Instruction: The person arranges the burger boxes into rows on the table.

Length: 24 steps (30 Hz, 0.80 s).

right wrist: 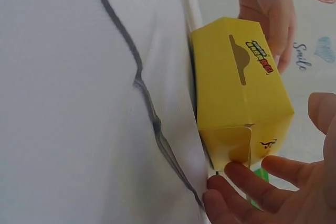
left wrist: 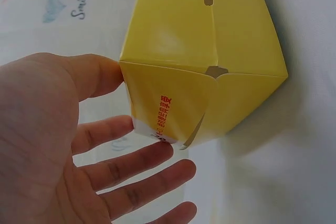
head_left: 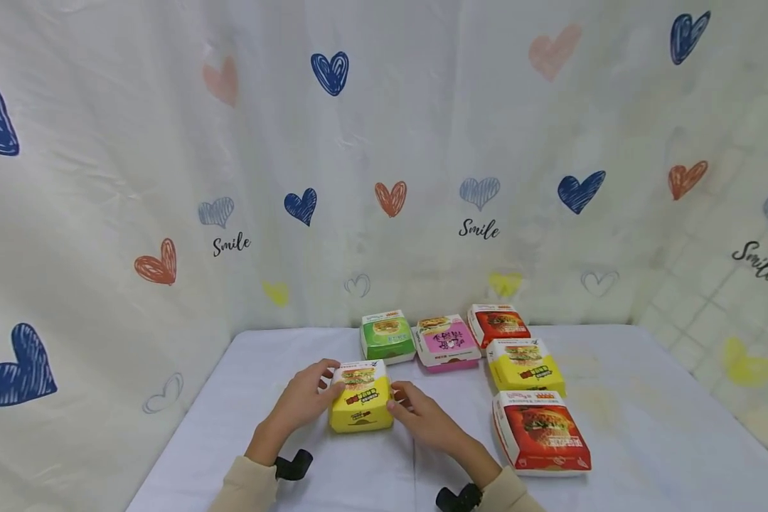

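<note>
A small yellow and white burger box [head_left: 361, 398] sits on the white cloth between both hands. At its left side is my left hand [head_left: 304, 398]. In the left wrist view the thumb tip meets a top corner of the yellow box [left wrist: 173, 40], and the other fingers spread loosely along its side wall. My right hand [head_left: 429, 416] stands at the opposite side. In the right wrist view its fingertips are right at the lower end wall of the yellow box [right wrist: 241, 77], with the thumb held away from it. Neither hand wraps around the box.
Behind stand a green box [head_left: 387, 338] and a pink box [head_left: 448, 343]. To the right, a red box [head_left: 498, 323], another yellow box [head_left: 526, 366] and a larger red box [head_left: 544, 432] form a column. A heart-printed curtain [head_left: 422, 142] hangs behind the table [head_left: 640, 427].
</note>
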Motion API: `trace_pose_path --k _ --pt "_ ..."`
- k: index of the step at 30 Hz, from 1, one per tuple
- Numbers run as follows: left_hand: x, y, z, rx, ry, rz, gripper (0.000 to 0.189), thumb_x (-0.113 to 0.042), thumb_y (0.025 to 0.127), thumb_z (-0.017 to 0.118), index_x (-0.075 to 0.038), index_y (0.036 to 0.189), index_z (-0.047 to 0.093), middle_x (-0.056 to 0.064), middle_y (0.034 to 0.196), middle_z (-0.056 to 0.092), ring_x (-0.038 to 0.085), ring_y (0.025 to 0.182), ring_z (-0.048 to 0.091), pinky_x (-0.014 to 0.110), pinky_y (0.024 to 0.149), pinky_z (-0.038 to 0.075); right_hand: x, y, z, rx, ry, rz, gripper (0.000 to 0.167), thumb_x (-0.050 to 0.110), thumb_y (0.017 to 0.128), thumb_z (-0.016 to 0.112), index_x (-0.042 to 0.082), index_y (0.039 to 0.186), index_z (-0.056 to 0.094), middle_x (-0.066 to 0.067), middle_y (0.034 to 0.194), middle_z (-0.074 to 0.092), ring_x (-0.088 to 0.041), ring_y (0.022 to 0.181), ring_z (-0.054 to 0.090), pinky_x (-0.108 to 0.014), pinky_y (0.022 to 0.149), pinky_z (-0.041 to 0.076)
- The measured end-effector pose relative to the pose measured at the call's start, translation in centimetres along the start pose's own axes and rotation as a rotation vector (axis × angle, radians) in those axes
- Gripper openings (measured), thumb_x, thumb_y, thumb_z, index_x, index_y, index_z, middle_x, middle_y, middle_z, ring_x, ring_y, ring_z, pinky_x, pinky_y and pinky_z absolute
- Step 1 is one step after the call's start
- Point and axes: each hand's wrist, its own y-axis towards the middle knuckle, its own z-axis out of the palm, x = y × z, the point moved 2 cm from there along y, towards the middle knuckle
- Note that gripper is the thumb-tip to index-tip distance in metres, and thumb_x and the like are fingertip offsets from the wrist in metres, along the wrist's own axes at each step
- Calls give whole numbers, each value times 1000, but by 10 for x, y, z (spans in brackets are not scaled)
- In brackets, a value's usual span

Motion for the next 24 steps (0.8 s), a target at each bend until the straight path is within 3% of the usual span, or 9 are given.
trace_pose_path --k 17,24 --pt "-9 -5 2 42 -6 71 49 -40 96 69 -17 138 58 5 122 67 20 104 61 40 83 55 -3 -1 -3 -85 -26 -6 49 42 107 49 4 138 50 -14 133 55 -29 122 57 -54 103 51" --pt "-7 -3 4 76 -22 116 51 -48 96 67 -19 138 59 5 123 68 22 106 62 39 81 54 -3 -2 -2 -154 -48 27 41 40 107 51 7 132 53 -15 132 50 -38 130 51 -61 105 47"
